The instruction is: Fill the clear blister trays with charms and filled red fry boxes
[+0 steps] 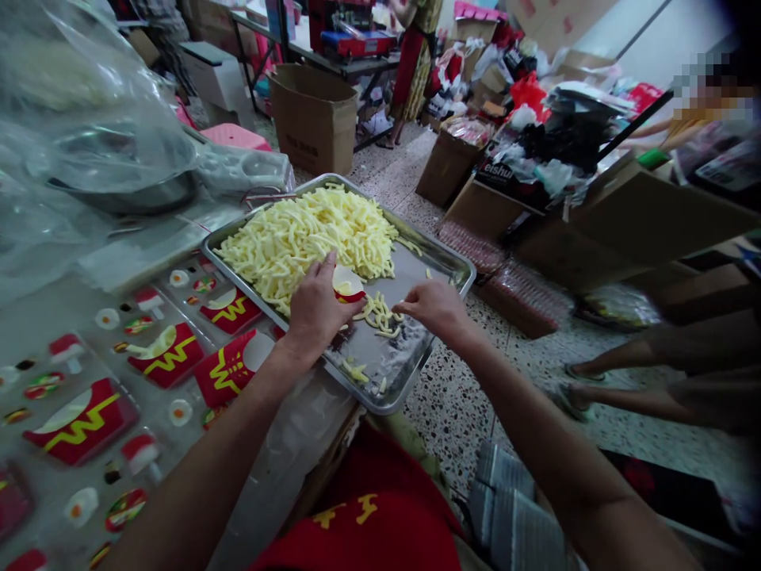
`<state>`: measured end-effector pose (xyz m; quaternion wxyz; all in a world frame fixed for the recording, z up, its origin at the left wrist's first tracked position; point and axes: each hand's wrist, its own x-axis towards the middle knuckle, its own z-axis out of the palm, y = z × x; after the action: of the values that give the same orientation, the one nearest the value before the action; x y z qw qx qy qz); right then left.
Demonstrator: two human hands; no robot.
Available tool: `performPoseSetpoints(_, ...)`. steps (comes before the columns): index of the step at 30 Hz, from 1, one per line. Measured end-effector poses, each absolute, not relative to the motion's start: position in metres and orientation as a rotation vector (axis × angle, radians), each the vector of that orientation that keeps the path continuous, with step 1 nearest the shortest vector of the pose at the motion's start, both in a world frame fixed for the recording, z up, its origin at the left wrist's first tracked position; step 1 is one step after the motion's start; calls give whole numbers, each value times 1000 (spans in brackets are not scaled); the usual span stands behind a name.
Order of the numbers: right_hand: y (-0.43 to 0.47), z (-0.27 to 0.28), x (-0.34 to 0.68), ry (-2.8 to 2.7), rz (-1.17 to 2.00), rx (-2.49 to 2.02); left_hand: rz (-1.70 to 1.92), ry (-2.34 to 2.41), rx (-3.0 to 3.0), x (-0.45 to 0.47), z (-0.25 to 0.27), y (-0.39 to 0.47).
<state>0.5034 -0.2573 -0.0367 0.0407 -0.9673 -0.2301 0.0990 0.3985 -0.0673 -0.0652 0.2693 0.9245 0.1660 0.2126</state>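
Observation:
My left hand [315, 305] is closed around a small red and white fry carton [349, 284], tilted over the metal tray [460, 266]. A large heap of pale yellow toy-like fries [315, 230] fills the far left of the tray. Over the tray's right part, my right hand [434, 308] has its fingertips pinched together beside a small cluster of loose fries [380, 313]. Whether a piece sits between those fingertips is too small to make out. A few more fries and whitish crumbs lie near the tray's front corner.
Left of the tray, clear packs on the table hold red cartons [229, 366] with yellow zigzags and small food-shaped pieces. A plastic-covered metal bowl [131, 186] stands behind them. Cardboard boxes [312, 115] and bags crowd the floor. Other people stand at the back and right.

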Motion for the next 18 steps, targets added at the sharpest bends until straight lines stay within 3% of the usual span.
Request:
performPoseSetpoints(8, -225, -60, 499, -567, 384, -3182, 576, 471, 2476, 381, -60, -59)
performPoseSetpoints(18, -225, -59, 503, -598, 489, -3061, 544, 474, 2496, 373, -60, -52)
